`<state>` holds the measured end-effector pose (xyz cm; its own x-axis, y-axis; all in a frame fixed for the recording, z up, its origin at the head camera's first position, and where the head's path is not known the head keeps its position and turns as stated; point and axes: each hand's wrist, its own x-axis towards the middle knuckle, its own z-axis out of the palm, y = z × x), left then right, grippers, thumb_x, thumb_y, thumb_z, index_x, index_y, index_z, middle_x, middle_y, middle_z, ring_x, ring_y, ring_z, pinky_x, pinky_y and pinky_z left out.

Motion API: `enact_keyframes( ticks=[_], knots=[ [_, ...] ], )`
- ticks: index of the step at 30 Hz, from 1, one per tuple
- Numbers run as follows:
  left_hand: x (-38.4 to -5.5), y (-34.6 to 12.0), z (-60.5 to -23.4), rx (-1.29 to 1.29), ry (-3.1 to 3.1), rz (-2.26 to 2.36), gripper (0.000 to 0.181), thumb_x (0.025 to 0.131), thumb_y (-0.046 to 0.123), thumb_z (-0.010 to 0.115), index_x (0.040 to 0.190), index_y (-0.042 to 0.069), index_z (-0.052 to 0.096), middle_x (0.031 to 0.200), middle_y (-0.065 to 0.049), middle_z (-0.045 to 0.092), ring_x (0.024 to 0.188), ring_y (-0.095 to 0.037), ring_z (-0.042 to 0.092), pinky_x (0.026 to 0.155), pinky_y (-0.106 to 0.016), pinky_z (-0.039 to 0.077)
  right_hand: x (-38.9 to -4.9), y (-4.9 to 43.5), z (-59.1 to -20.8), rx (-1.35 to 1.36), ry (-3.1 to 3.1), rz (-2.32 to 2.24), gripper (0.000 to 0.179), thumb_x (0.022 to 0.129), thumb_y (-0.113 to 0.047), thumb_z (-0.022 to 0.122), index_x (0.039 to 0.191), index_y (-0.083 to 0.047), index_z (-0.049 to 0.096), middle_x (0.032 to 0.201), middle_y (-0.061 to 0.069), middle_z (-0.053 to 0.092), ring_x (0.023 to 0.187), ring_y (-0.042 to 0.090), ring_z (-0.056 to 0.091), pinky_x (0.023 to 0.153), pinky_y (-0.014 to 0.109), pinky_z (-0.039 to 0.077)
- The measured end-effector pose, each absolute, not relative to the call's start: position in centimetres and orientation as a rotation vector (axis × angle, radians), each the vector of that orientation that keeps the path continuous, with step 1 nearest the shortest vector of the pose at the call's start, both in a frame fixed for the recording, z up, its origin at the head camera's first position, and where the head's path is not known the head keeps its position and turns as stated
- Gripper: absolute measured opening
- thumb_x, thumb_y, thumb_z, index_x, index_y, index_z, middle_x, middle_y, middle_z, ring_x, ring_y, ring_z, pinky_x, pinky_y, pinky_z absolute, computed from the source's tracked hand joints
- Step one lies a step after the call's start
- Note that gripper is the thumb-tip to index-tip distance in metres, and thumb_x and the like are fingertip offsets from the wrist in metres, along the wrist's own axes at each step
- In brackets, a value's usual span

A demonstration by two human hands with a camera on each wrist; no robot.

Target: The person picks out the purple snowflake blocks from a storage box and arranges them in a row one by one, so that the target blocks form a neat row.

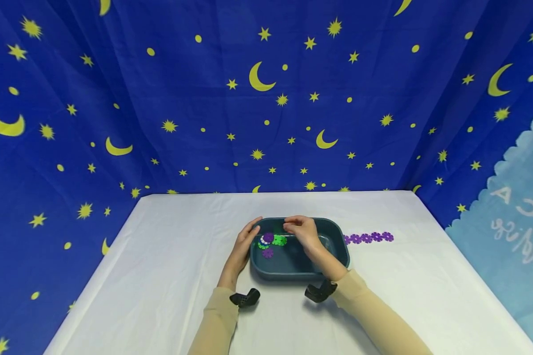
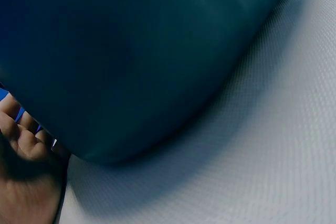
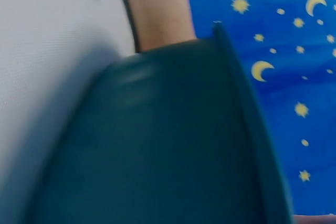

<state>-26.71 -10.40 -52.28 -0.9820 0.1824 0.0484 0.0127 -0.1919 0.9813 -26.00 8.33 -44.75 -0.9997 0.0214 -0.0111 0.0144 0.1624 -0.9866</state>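
5 or more purple snowflake discs are forming a chain on the white tablecloth, its left end meeting the right side of a teal plastic bin in the head view; whether they are touching cannot be told. The left hand is holding the bin's left end, its fingers bending lightly along the wall. The right hand is hovering over the bin near the far rim with its fingers partly curling; whether the fingertips are pinching a piece cannot be told. Inside, towards the left end, a dark purple disc is overlapping a white-and-blue disc, green discs are lying just beside, and a lighter purple disc is sitting nearer the person.

The main risk is probably coming from the chain's closeness: a rightward push on the bin could be shoving that end and twisting or parting the slotted joints. The right forearm is crossing above the near rim, so a dropping wrist or its black wrist mount could be knocking the bin askew. The overlapping discs may be catching on each other's notches, so lifting the upper disc could be dragging its neighbours along.
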Motion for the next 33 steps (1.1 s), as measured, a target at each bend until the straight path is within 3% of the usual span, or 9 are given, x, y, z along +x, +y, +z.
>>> enact_keyframes(
  ticks=[5,11,15,22,28,33],
  knots=[
    [-26.8,-10.3,-52.2,0.238,1.910,2.322,0.054,0.098,0.036,0.049,0.145,0.011,0.039,0.150,-0.012,0.039,0.135,-0.024,0.040,0.110,-0.035,0.037,-26.3,6.8,-45.1,-0.019,-2.482,1.957,0.021,0.081,0.008,0.063,0.101,0.013,0.067,0.098,0.028,0.069,0.075,0.015,0.068,0.081,0.045,0.057],
    [-26.8,-10.1,-51.9,0.263,1.908,2.312,0.054,0.099,0.035,0.048,0.146,0.009,0.037,0.151,-0.010,0.037,0.137,-0.024,0.037,0.114,-0.041,0.031,-26.8,5.9,-46.3,-0.066,-2.609,1.873,0.021,0.078,0.008,0.067,0.099,0.011,0.070,0.097,0.024,0.071,0.069,0.009,0.062,0.072,0.033,0.058],
    [-26.8,-10.1,-52.0,0.277,1.919,2.313,0.054,0.099,0.035,0.048,0.146,0.010,0.038,0.151,-0.011,0.037,0.134,-0.022,0.039,0.114,-0.041,0.032,-26.9,5.6,-47.1,-0.041,-2.637,1.798,0.020,0.076,0.008,0.070,0.096,0.011,0.071,0.094,0.024,0.071,0.070,0.014,0.065,0.065,0.028,0.057],
    [-26.7,-10.4,-52.1,0.262,1.950,2.308,0.052,0.100,0.033,0.047,0.145,0.009,0.038,0.150,-0.011,0.038,0.132,-0.021,0.042,0.110,-0.036,0.037,-26.7,4.8,-48.3,0.138,-2.671,1.516,0.025,0.068,0.005,0.078,0.092,0.010,0.071,0.089,0.024,0.071,0.081,0.033,0.069,0.066,0.034,0.058],
    [-26.3,-10.5,-51.3,0.262,1.888,2.321,0.047,0.102,0.020,0.042,0.146,0.004,0.036,0.153,-0.015,0.033,0.140,-0.027,0.031,0.117,-0.043,0.026,-26.5,4.1,-49.0,0.222,-2.663,1.358,0.028,0.066,-0.001,0.083,0.088,0.010,0.070,0.085,0.022,0.071,0.079,0.032,0.067,0.070,0.038,0.057],
    [-25.5,-10.4,-49.9,0.287,1.915,2.293,0.049,0.103,0.018,0.041,0.147,-0.002,0.030,0.154,-0.018,0.030,0.142,-0.029,0.029,0.117,-0.044,0.025,-26.4,4.0,-49.1,0.235,-2.653,1.314,0.028,0.066,-0.005,0.084,0.086,0.009,0.069,0.084,0.021,0.071,0.079,0.032,0.067,0.070,0.038,0.056]
  ],
)
